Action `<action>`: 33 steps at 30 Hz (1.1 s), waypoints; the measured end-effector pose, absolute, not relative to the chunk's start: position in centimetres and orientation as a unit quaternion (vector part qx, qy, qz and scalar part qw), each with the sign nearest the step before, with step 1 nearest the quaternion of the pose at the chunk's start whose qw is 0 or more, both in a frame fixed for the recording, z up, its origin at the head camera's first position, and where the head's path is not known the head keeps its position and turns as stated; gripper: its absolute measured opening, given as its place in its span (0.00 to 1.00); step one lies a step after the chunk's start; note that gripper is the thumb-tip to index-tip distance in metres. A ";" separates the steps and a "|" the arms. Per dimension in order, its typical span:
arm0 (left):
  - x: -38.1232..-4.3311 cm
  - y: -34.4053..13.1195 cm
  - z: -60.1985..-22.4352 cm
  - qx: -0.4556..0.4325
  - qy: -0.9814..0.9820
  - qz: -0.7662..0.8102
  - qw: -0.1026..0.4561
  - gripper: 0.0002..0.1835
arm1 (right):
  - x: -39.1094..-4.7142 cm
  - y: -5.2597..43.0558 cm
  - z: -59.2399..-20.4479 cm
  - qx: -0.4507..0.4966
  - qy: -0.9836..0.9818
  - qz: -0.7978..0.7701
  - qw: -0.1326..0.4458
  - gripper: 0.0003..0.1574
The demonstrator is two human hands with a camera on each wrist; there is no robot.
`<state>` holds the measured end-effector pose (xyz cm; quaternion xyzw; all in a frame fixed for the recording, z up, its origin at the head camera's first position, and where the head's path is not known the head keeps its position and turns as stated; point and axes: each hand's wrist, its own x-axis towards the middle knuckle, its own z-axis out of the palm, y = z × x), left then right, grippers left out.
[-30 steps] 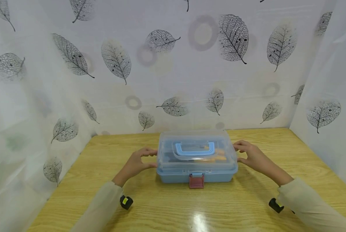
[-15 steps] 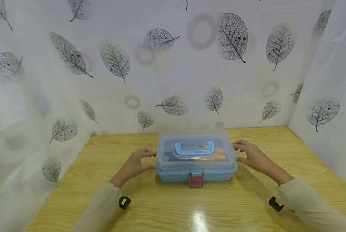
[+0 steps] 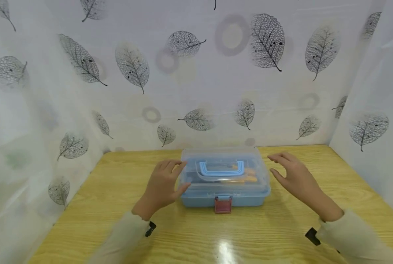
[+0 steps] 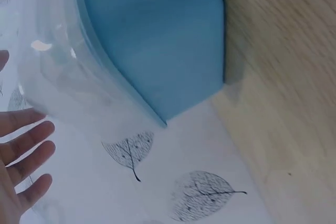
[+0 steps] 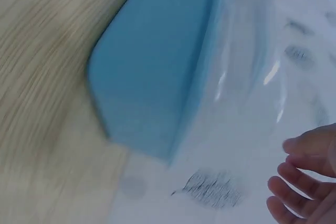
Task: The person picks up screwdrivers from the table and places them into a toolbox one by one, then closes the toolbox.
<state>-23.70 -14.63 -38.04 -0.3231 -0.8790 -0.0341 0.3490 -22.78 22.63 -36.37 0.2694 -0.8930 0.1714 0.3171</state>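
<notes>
A light blue plastic toolbox [image 3: 196, 201] with a clear lid stands on the table, lid down. Its blue carry handle [image 3: 221, 173] lies on top, and a dark red latch [image 3: 223, 205] hangs lowered at the front. Orange-handled items [image 3: 247, 179] show blurrily through the lid. My left hand [image 3: 161, 185] hovers at the box's left end, thumb and fingers spread, holding nothing. At the other end my right hand [image 3: 295, 178] is raised just off the lid, fingers relaxed. Both wrist views show the hands beside the clear lid, apart from it.
The wood-grain table [image 3: 123, 172] carries the box near its back edge. A white curtain with leaf prints [image 3: 196, 73] hangs behind and along both sides. Black wrist devices [image 3: 312, 236] sit by the sleeves.
Both hands have come away from the box's ends and lifted; the left hand has moved right and up towards the lid. The toolbox has stayed in place.
</notes>
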 end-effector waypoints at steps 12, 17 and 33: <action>-24.6 -10.9 -38.3 -0.284 -0.876 0.068 0.385 0.39 | -18.9 14.3 -40.1 0.472 -0.821 0.110 0.302 0.16; -24.9 -10.4 -38.8 -0.283 -0.869 0.065 0.400 0.40 | -18.5 13.1 -41.8 0.496 -0.827 0.010 0.263 0.19; -25.1 -10.5 -38.9 -0.289 -0.876 0.054 0.382 0.38 | -19.1 12.4 -42.6 0.496 -0.841 -0.075 0.201 0.20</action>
